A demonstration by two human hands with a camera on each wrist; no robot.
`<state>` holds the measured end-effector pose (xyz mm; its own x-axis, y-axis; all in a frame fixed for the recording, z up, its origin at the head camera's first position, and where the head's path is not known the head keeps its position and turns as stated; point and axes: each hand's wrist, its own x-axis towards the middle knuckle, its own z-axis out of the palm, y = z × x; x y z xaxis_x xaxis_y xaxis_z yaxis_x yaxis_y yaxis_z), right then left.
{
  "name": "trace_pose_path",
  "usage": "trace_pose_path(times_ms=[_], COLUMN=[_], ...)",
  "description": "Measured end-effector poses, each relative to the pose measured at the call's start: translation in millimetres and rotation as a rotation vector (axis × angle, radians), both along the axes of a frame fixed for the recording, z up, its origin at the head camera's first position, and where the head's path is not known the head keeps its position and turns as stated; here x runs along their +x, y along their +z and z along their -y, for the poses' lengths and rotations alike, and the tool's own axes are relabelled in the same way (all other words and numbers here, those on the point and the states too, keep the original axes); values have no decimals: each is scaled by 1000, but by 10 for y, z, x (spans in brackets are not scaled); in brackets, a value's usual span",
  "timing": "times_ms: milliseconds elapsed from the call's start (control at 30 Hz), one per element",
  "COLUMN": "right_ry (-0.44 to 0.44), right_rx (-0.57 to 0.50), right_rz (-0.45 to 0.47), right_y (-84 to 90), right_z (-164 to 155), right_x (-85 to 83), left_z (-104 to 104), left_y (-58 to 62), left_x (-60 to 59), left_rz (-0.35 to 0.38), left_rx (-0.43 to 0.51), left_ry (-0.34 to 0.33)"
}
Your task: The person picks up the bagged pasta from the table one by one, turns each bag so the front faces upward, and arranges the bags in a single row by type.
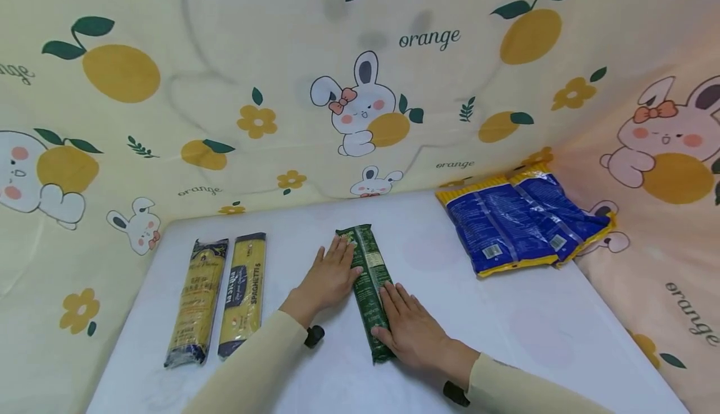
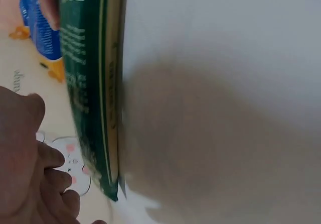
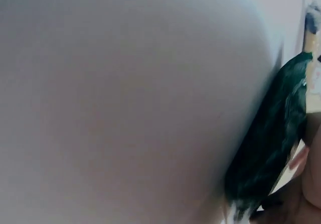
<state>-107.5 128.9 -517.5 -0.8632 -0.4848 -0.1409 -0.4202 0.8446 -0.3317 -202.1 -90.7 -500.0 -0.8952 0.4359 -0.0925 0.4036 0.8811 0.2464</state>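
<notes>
Both hands lie flat on a long green pasta packet that rests lengthwise near the middle of the white table. On the packet's left edge, toward its far end, the left hand has its fingers straight and held close together, the fingertips touching the wrapper. Nearer the person, the right hand lies palm down on the packet's right side, its fingers straight and slightly spread, pointing up along the wrapper. Neither hand curls round the packet; both just press against it from opposite sides.

From the left wrist, the green packet runs down the frame with printed text on it, and part of the left hand shows at the lower left. The right wrist view is mostly blurred white table; the dark green packet shows at the right edge, and a bit of skin beside it is probably the right hand, though it is too blurred to read.

Well to the left lie two yellow spaghetti packets, side by side and parallel. At the far right corner sit two blue and yellow packets, overlapping. A cloth backdrop printed with rabbits and oranges stands around the table.
</notes>
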Motion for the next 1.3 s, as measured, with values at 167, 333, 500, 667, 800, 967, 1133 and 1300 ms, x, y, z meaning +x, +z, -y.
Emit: trace_pose_path(times_ms=[167, 333, 500, 667, 800, 967, 1133, 1300], right_ry=[-2, 13, 12, 15, 13, 17, 22, 27], right_rx=[74, 118, 126, 125, 119, 125, 122, 132], right_rz=[-26, -70, -82, -85, -77, -84, -140, -198], right_y=[-60, -81, -79, -77, -68, -76, -120, -175], right_z=[-66, -55, -54, -59, -58, -61, -74, -89], right_x=[-12, -26, -21, -12, -10, 7, 15, 20], left_z=[-153, -198, -226, -288, -360, -439, -477, -484], left_y=[-66, -89, -81, -121, -135, -150, -181, -225], left_x=[-141, -305, -560, -804, -903, -938, -954, -979], left_rz=[23, -7, -65, -128, -160, -183, -188, -212], left_rx=[-68, -118, -149, -168, -146, -136, -150, -180], left_ry=[-37, -42, -8, 32, 62, 81, 86, 67])
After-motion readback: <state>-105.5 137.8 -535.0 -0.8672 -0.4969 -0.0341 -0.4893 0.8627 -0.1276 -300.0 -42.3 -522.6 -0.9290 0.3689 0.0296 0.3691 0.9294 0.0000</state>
